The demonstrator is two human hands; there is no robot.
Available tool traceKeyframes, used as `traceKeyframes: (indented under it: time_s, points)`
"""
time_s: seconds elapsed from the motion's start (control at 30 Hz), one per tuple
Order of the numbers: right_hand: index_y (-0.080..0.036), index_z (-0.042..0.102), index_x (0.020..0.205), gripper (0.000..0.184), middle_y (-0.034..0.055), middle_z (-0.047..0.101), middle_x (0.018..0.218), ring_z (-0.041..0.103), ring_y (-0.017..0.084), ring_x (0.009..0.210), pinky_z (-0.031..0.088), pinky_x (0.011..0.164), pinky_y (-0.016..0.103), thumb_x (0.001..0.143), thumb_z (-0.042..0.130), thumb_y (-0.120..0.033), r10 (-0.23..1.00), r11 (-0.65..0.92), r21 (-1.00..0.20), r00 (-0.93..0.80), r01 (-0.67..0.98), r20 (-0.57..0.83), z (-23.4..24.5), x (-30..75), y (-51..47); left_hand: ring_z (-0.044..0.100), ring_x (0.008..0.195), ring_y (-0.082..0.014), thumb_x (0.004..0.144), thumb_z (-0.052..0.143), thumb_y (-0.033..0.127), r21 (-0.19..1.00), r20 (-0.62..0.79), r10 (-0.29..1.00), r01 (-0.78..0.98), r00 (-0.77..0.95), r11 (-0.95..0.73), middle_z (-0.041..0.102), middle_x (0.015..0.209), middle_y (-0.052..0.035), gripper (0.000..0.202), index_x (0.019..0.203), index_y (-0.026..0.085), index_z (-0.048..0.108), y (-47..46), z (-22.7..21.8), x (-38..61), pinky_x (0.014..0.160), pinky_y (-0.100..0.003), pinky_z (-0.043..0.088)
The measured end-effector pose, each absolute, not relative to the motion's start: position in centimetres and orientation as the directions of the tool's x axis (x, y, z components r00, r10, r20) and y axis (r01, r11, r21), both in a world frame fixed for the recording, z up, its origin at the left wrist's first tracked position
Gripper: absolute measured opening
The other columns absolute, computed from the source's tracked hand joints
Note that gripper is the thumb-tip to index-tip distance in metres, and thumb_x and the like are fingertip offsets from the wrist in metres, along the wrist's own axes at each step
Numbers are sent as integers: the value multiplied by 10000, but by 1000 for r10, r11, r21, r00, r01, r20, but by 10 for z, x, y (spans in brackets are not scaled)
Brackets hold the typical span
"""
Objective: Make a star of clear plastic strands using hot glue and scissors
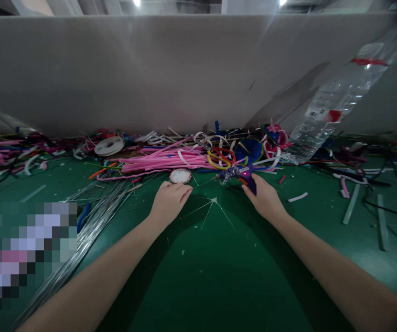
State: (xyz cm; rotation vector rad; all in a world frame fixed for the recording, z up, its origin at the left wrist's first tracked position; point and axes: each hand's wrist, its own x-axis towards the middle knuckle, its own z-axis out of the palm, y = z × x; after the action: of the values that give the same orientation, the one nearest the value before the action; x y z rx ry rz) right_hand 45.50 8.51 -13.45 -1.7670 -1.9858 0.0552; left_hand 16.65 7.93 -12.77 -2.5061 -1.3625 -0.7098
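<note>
My right hand (266, 197) is wrapped round the handle of a dark purple glue gun (247, 175) with a small red light on its side. Its nozzle points left, toward my left hand (171, 203). The fingers of that hand are pinched together around a thin wire (204, 183), which stretches toward the nozzle. Between and a little below my hands, a small whitish knot (214, 200) lies on the green table, with thin strands spreading from it. Just beyond my left hand sits a small round white dish (180, 175) with a reddish rim.
Pink fuzzy stems (164, 161) lie in a bundle across the back. A white spool (109, 146) is at back left, and silvery wires (98, 230) run along the left. A clear plastic bottle (336, 101) stands at right, near glue sticks (351, 205) and black cables. A grey partition (150, 69) closes the back.
</note>
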Motion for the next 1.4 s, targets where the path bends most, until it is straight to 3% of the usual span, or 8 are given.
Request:
traceKeyframes:
  time_s: [1.4]
  points:
    - [-52,400,1277,613,184,513,1228,516,309,1079,462,849,410,837,378,-480,948,176,-368,-56,913,313,-132,454,83,616,763,-166,902,391,261,77,516,730,825,447,-560,697,887,-22,226,914,201,609,79,-129,167,748,-351,361]
